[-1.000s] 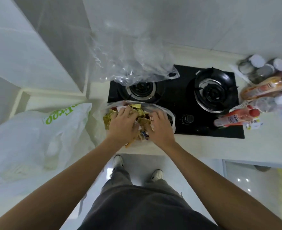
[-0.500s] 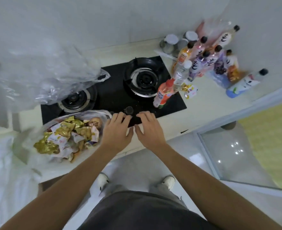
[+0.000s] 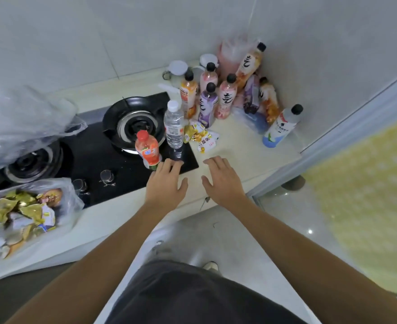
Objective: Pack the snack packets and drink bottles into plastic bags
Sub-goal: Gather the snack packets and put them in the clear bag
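My left hand (image 3: 166, 183) hovers open over the hob's front right corner, fingertips just short of an orange drink bottle (image 3: 147, 150). My right hand (image 3: 220, 178) is open above the pale counter, holding nothing. A clear water bottle (image 3: 174, 127) stands behind the orange one. A few loose snack packets (image 3: 202, 136) lie beyond my right hand. Several drink bottles (image 3: 227, 97) cluster in the back right corner, and a white bottle (image 3: 281, 127) leans at their right. A clear plastic bag of gold snack packets (image 3: 22, 213) lies on the counter at the left.
A black gas hob (image 3: 94, 155) with two burners fills the counter's middle. A crumpled empty plastic bag (image 3: 22, 120) lies over the left burner. White-lidded jars (image 3: 178, 69) stand against the tiled wall. The counter edge runs below my wrists; floor and a yellow mat lie to the right.
Both hands left the snack bag and moved right along the counter front, now near the orange bottle and loose packets. The view swung right, bringing the bottle cluster to the middle.
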### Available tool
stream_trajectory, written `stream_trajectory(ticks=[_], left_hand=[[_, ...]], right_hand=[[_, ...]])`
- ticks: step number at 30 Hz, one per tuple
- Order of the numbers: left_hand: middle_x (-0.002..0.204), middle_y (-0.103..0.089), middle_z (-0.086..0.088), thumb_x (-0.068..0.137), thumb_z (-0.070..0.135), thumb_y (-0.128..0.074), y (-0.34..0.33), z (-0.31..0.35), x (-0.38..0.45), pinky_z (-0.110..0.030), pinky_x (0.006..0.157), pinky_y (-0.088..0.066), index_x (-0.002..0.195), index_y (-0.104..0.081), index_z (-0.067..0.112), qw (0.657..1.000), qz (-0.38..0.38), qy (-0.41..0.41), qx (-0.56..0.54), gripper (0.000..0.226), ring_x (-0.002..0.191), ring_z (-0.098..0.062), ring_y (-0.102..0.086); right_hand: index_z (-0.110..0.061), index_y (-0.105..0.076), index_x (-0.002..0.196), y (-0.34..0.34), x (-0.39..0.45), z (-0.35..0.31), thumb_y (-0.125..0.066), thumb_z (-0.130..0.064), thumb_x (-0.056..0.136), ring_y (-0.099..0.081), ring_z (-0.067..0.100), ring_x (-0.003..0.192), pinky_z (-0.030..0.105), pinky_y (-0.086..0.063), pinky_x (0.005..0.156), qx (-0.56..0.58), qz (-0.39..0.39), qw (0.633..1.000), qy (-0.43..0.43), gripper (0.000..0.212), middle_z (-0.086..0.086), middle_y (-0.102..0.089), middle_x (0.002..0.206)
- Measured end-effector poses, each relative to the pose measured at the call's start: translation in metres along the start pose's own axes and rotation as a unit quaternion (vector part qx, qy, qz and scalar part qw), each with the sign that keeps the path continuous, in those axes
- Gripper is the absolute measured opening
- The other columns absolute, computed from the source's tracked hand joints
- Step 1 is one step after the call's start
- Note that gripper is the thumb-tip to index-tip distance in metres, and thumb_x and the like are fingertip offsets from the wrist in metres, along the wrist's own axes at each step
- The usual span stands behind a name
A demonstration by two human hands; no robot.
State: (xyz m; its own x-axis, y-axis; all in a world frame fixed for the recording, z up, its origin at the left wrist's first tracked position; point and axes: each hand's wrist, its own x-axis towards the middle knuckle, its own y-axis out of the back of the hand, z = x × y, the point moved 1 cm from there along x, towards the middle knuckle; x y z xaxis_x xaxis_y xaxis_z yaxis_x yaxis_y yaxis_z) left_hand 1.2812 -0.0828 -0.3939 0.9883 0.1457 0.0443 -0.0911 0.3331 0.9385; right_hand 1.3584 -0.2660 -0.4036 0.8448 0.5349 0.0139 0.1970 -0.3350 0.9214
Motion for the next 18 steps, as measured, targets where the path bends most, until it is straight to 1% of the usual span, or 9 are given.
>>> stream_trajectory(ticks=[3, 5, 8, 10, 12, 15, 18], left_hand=[[0.125, -0.053, -0.004, 0.090, 0.035, -0.061, -0.015, 0.015, 0.032, -0.041, 0.081, -0.053, 0.136, -0.053, 0.014, 1.000, -0.019, -0.001, -0.006, 0.051, 0.111, -0.026, -0.052], [0.128, -0.052, -0.004, 0.090, 0.035, -0.060, -0.032, 0.021, 0.061, -0.043, 0.083, -0.054, 0.138, -0.051, 0.013, 0.999, -0.028, -0.002, -0.014, 0.053, 0.115, -0.026, -0.050], [0.138, -0.048, -0.008, 0.092, 0.034, -0.059, -0.053, 0.026, 0.105, -0.047, 0.095, -0.052, 0.145, -0.043, 0.014, 0.997, -0.063, 0.011, -0.037, 0.058, 0.129, -0.030, -0.044], [0.144, -0.042, -0.011, 0.095, 0.034, -0.056, -0.058, 0.029, 0.134, -0.049, 0.102, -0.048, 0.147, -0.039, 0.014, 0.995, -0.085, 0.025, -0.047, 0.059, 0.136, -0.034, -0.038], [0.149, -0.038, -0.013, 0.095, 0.034, -0.055, -0.062, 0.033, 0.160, -0.051, 0.107, -0.044, 0.149, -0.036, 0.015, 0.993, -0.104, 0.034, -0.040, 0.060, 0.140, -0.037, -0.032], [0.155, -0.031, -0.018, 0.092, 0.033, -0.059, -0.070, 0.036, 0.190, -0.054, 0.114, -0.036, 0.151, -0.032, 0.015, 0.988, -0.144, 0.057, -0.017, 0.067, 0.147, -0.040, -0.023], [0.153, -0.032, -0.017, 0.089, 0.036, -0.063, -0.082, 0.036, 0.208, -0.053, 0.114, -0.035, 0.150, -0.033, 0.017, 0.983, -0.166, 0.080, 0.022, 0.071, 0.145, -0.039, -0.024]], right_hand=[[-0.012, -0.054, 0.138, 0.005, 0.023, 0.027, -0.063, -0.027, 0.095, -0.049, 0.027, 0.122, 0.044, -0.051, 0.093, -0.014, -0.032, 0.999, -0.013, 0.047, 0.005, -0.052, 0.137], [-0.012, -0.051, 0.140, 0.003, 0.044, 0.050, -0.062, -0.027, 0.095, -0.045, 0.026, 0.128, 0.044, -0.050, 0.097, -0.023, -0.067, 0.997, -0.016, 0.049, 0.005, -0.047, 0.144], [-0.014, -0.044, 0.148, -0.004, 0.077, 0.081, -0.060, -0.026, 0.096, -0.038, 0.026, 0.140, 0.048, -0.048, 0.104, -0.030, -0.133, 0.990, -0.018, 0.056, 0.004, -0.038, 0.156], [-0.016, -0.037, 0.154, -0.009, 0.100, 0.097, -0.058, -0.025, 0.097, -0.031, 0.024, 0.147, 0.048, -0.044, 0.111, -0.031, -0.179, 0.983, -0.019, 0.062, 0.003, -0.029, 0.163], [-0.015, -0.032, 0.158, -0.013, 0.124, 0.107, -0.057, -0.023, 0.097, -0.025, 0.023, 0.152, 0.047, -0.041, 0.114, -0.031, -0.203, 0.979, -0.008, 0.066, 0.003, -0.024, 0.168], [-0.015, -0.027, 0.161, -0.019, 0.156, 0.117, -0.058, -0.020, 0.095, -0.025, 0.024, 0.153, 0.045, -0.039, 0.116, -0.022, -0.218, 0.976, 0.010, 0.072, 0.004, -0.023, 0.169], [-0.015, -0.031, 0.158, -0.028, 0.175, 0.125, -0.060, -0.020, 0.092, -0.028, 0.023, 0.151, 0.046, -0.045, 0.111, -0.010, -0.225, 0.974, 0.027, 0.073, 0.002, -0.026, 0.166]])
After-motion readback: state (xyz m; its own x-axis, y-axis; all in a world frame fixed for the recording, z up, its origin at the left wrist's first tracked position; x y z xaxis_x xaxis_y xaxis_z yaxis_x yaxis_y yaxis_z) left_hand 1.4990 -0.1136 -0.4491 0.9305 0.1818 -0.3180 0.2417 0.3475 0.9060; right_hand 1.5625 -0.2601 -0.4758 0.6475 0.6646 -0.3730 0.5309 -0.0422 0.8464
